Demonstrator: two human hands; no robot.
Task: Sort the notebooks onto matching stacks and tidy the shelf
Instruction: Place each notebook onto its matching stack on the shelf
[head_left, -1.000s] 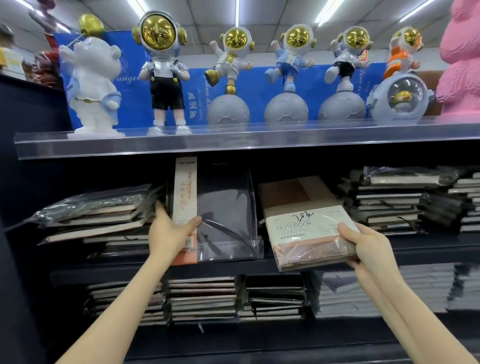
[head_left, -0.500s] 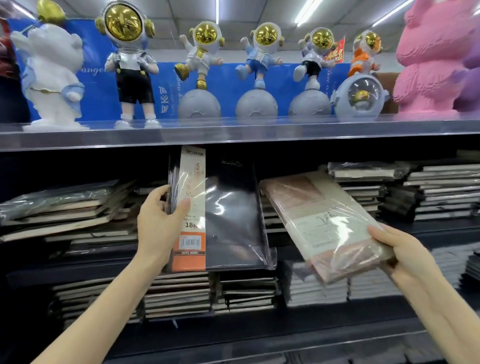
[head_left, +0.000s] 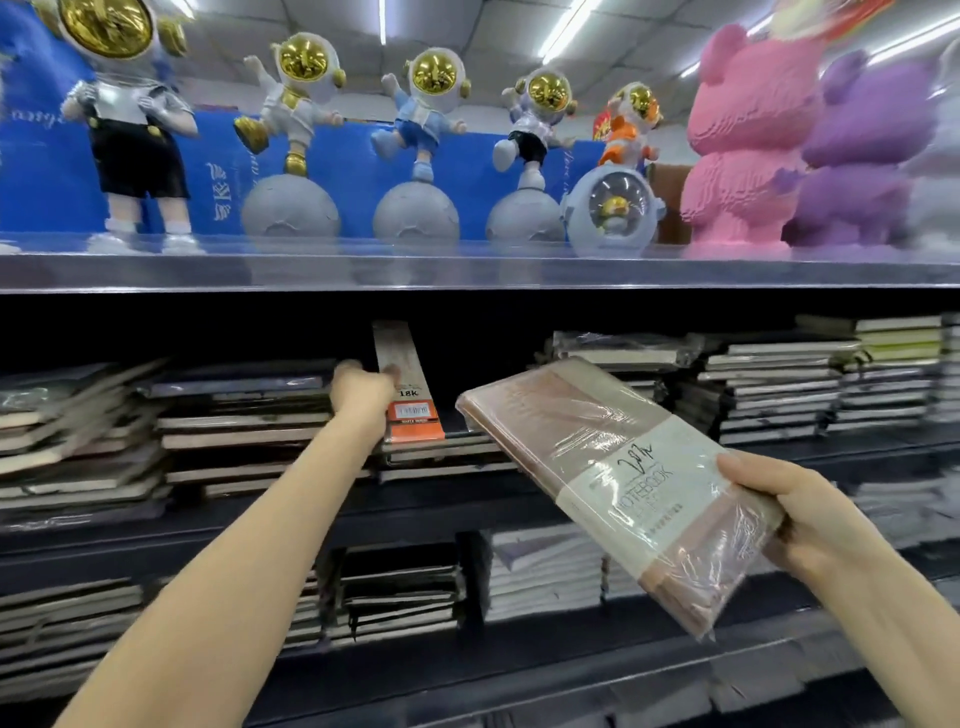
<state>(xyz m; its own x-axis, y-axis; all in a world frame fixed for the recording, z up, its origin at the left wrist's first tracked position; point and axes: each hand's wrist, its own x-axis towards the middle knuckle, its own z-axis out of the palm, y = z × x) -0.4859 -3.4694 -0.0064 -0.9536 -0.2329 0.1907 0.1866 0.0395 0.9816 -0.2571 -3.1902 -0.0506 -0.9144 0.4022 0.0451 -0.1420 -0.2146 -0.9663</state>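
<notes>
Right hand (head_left: 810, 514): fingers (head_left: 753, 470) curled round lower corner of plastic-wrapped brown hardcover notebook with cream paper band (head_left: 597, 452). Notebook tilted, held in air before dark middle shelf (head_left: 441, 512). Left hand (head_left: 361, 392): grips left edge of black notebook with white-orange band (head_left: 413, 400), lying on centre stack of dark notebooks (head_left: 436, 462).

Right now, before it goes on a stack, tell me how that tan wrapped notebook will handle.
The tan notebook juts out straight, held at one end by the right hand, so probably stiff. Its glossy wrap wrinkles and glares, so it may slip. It looks thick, so likely weighty.
</notes>
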